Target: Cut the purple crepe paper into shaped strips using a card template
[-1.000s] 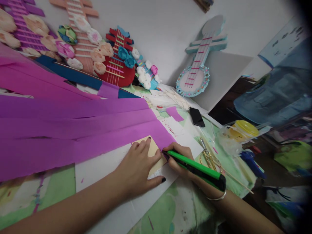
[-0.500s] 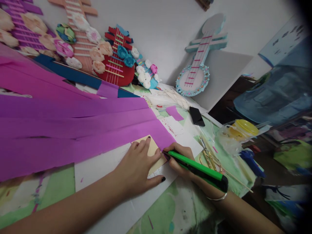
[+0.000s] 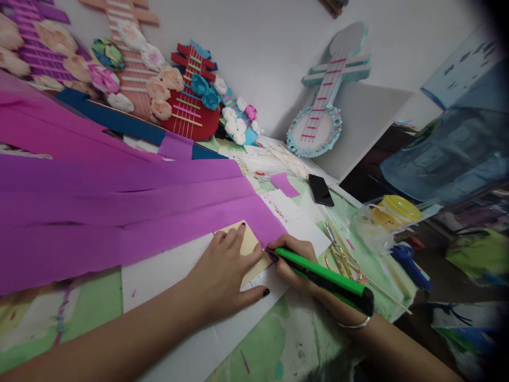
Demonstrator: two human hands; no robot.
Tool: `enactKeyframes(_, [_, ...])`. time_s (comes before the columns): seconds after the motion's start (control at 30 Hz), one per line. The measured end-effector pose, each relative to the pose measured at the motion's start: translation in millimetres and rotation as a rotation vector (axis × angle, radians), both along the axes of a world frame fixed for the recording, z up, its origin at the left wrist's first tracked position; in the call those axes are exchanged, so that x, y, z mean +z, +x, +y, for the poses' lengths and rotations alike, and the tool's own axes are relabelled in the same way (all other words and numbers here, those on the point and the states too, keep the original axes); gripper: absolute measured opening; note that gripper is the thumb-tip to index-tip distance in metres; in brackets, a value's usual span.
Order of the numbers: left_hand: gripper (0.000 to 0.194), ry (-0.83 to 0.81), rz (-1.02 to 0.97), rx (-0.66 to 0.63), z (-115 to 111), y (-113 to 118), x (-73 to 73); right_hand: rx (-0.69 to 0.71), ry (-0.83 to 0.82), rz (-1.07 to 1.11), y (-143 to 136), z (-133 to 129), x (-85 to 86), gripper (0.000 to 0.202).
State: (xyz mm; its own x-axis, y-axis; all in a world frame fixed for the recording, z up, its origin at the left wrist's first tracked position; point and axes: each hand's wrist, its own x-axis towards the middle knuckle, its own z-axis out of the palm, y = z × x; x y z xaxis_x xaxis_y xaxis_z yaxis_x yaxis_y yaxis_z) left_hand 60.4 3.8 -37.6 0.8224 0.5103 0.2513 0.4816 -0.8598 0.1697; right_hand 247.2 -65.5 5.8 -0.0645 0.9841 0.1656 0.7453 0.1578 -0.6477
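Observation:
My left hand point(image 3: 228, 265) lies with fingers spread, pressing a pale yellow card point(image 3: 248, 241) onto a sheet of purple crepe paper point(image 3: 191, 209). In my right hand point(image 3: 296, 260) is a green and black utility knife point(image 3: 326, 273), its tip at the right edge of the card. The fingers close around its front end, and the blade itself is hidden or too small to make out. Under the card and purple paper is a white board point(image 3: 159, 286).
Gold-handled scissors point(image 3: 340, 254) and a thin wooden stick point(image 3: 387, 294) lie right of my right hand. Beyond are a black phone point(image 3: 321, 190), a purple scrap point(image 3: 284, 184) and a yellow-lidded tub point(image 3: 400, 209). Decorated toy guitars point(image 3: 194, 101) lean along the wall.
The knife's rear end has shifted very slightly right and down. My left hand and the card stay in place.

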Motion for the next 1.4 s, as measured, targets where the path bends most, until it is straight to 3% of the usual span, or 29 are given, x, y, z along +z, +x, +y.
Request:
enactKeyframes(0.23, [0.061,-0.016,-0.002,-0.008,0,-1,0.1,0.04,-0.044,0.043,-4,-2,8.3,0.01])
enactKeyframes(0.6, [0.059,-0.018,-0.011,-0.021,0,0,0.9,0.04,-0.023,0.043,-2,-3,5.0,0.006])
enactKeyframes(1.13, [0.061,0.001,0.02,-0.019,0,0,-0.5,0.008,-0.076,-0.064,-7,-14,20.5,0.016])
enactKeyframes(1.4, [0.061,0.014,0.021,-0.022,0,0,-1.0,0.008,-0.053,-0.059,-5,-18,19.9,0.019])
